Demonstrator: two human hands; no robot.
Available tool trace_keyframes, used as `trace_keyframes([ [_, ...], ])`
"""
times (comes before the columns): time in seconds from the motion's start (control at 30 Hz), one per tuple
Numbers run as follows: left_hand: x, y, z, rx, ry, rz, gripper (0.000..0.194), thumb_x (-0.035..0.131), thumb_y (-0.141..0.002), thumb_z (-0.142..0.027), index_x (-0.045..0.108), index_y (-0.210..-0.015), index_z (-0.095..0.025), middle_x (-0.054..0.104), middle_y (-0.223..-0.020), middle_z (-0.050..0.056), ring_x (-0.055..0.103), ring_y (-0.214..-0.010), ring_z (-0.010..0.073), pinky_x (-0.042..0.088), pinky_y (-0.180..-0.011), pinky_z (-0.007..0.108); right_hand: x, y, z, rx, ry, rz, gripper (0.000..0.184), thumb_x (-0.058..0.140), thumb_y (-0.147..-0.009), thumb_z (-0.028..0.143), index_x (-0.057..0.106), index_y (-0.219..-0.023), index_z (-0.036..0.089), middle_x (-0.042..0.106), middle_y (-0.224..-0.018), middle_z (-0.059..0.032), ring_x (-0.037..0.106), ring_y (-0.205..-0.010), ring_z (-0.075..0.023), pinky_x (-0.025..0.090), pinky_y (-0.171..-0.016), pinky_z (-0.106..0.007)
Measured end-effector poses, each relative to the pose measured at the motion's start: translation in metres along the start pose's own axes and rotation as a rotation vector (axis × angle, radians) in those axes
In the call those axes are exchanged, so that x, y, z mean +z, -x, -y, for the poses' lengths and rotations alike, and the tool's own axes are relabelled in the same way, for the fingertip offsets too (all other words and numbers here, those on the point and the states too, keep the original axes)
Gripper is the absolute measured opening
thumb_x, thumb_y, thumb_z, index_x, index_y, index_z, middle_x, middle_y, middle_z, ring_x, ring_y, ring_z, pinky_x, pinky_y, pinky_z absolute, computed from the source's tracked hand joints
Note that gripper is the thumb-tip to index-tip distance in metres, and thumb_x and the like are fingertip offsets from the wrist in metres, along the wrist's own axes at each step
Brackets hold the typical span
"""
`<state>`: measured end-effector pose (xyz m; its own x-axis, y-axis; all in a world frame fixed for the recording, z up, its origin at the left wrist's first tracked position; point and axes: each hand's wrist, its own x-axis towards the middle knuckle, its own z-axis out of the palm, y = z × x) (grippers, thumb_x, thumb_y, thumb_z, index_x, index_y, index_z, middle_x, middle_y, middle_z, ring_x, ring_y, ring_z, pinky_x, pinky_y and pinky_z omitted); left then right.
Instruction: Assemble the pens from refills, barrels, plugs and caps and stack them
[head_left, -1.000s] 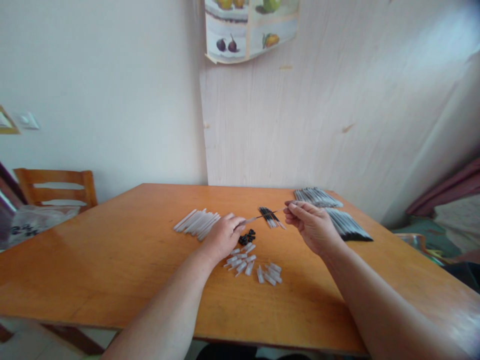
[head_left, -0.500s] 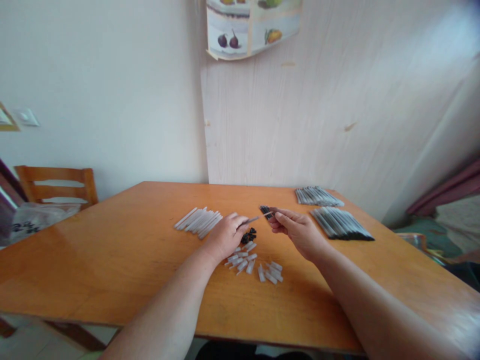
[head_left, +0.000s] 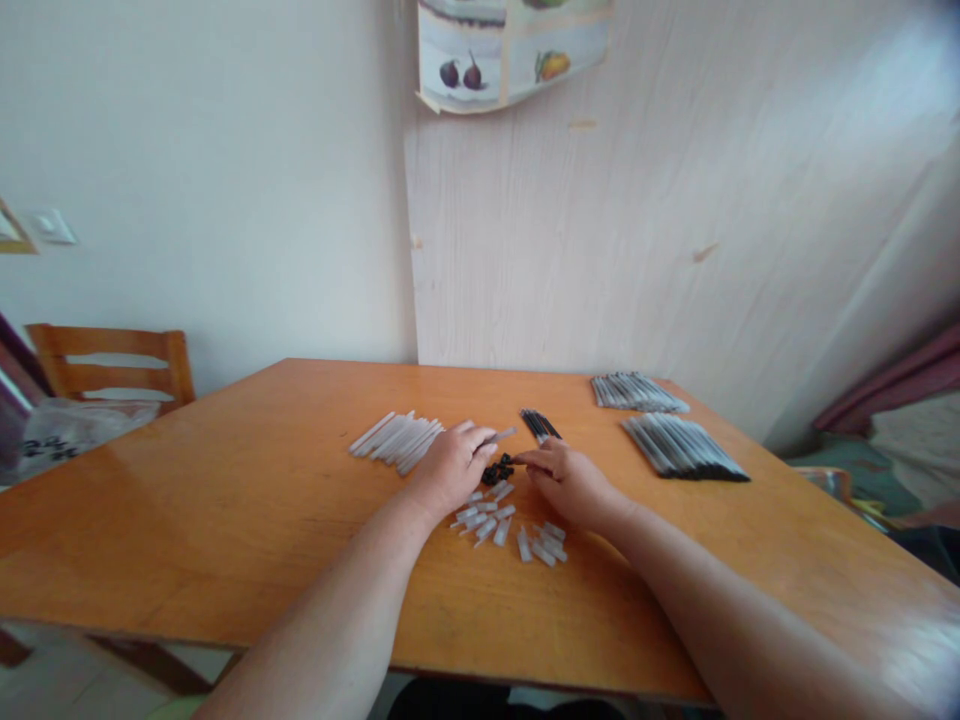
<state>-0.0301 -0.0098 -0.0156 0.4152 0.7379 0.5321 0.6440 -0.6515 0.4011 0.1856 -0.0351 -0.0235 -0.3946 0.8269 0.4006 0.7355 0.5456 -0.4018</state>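
Observation:
My left hand is closed around a slim, translucent pen barrel, whose end sticks out past the fingers to the right. Just below it lies a small pile of black plugs. My right hand reaches in from the right, its index finger stretched to the edge of that pile and the thumb a little apart. Nothing shows in its grasp. Behind the right hand is a bunch of thin dark pen refills. Small whitish pieces with thin tips lie scattered in front of both hands.
White tubes lie in a row left of my left hand. Two stacks of pens with dark ends sit at the right, a nearer stack and a farther stack. A wooden chair stands beyond the table's left side.
My right hand has come down and left from the barrel's end to the black plugs; the thin piece it held is out of its fingers. The left hand stays nearly in place.

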Motion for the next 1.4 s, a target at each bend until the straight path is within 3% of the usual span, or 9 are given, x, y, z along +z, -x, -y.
trace_keyframes([
  [0.27,-0.001,0.000,-0.001,0.002,-0.002,-0.008,0.025,0.047,-0.092,-0.028,0.067,-0.106,-0.022,0.064,-0.093,0.006,0.059,-0.090,0.0184,0.046,-0.079,0.029,-0.001,0.000,0.007,0.011,0.268,0.125,0.035,0.045,-0.091,0.022,0.071,-0.113,0.028,0.062,-0.095,-0.0097,0.055,-0.096,-0.0213,0.040,-0.085,-0.030],
  [0.5,-0.002,0.000,-0.002,-0.006,-0.011,-0.004,0.024,0.048,-0.091,-0.027,0.067,-0.104,-0.021,0.064,-0.091,0.006,0.059,-0.088,0.0185,0.046,-0.078,0.030,-0.001,0.003,0.009,0.053,0.291,0.063,0.027,0.046,-0.091,0.023,0.071,-0.101,0.021,0.063,-0.095,-0.0099,0.056,-0.091,-0.0201,0.040,-0.080,-0.029],
  [0.7,-0.002,0.000,-0.004,-0.005,-0.017,0.008,0.025,0.047,-0.091,-0.027,0.068,-0.105,-0.023,0.064,-0.091,0.006,0.059,-0.088,0.0181,0.045,-0.076,0.029,0.000,0.001,0.010,0.060,0.238,0.107,0.022,0.050,-0.089,0.027,0.070,-0.093,0.019,0.065,-0.091,-0.0098,0.058,-0.093,-0.0202,0.041,-0.082,-0.029],
  [0.9,-0.003,0.001,-0.004,0.006,-0.009,0.004,0.024,0.048,-0.091,-0.027,0.067,-0.105,-0.023,0.064,-0.093,0.006,0.059,-0.088,0.0182,0.045,-0.076,0.029,0.000,-0.002,0.002,0.124,0.000,-0.043,0.015,0.050,-0.083,0.020,0.065,-0.081,0.018,0.066,-0.078,-0.0044,0.059,-0.074,-0.0162,0.041,-0.068,-0.026],
  [1.03,-0.003,0.001,-0.004,0.021,0.002,0.017,0.023,0.048,-0.091,-0.027,0.067,-0.103,-0.023,0.063,-0.089,0.005,0.058,-0.085,0.0177,0.044,-0.074,0.028,-0.004,-0.003,-0.003,0.213,-0.253,-0.164,0.011,0.055,-0.080,0.027,0.062,-0.083,0.020,0.062,-0.068,0.0006,0.054,-0.061,-0.0132,0.039,-0.058,-0.024],
  [1.17,-0.002,0.001,-0.005,0.034,0.007,0.033,0.022,0.048,-0.092,-0.029,0.068,-0.099,-0.023,0.061,-0.086,0.004,0.058,-0.082,0.0170,0.042,-0.073,0.028,-0.008,-0.003,-0.002,0.268,-0.476,-0.224,0.016,0.057,-0.080,0.033,0.063,-0.088,0.019,0.061,-0.069,0.0005,0.053,-0.061,-0.0127,0.040,-0.057,-0.024],
  [1.4,0.001,0.001,-0.007,0.038,-0.001,0.066,0.023,0.047,-0.093,-0.031,0.068,-0.099,-0.022,0.060,-0.084,0.004,0.057,-0.080,0.0154,0.041,-0.070,0.025,-0.009,-0.003,0.004,0.263,-0.515,-0.275,0.020,0.059,-0.078,0.033,0.063,-0.089,0.018,0.059,-0.069,0.0006,0.053,-0.062,-0.0130,0.042,-0.058,-0.025],
])
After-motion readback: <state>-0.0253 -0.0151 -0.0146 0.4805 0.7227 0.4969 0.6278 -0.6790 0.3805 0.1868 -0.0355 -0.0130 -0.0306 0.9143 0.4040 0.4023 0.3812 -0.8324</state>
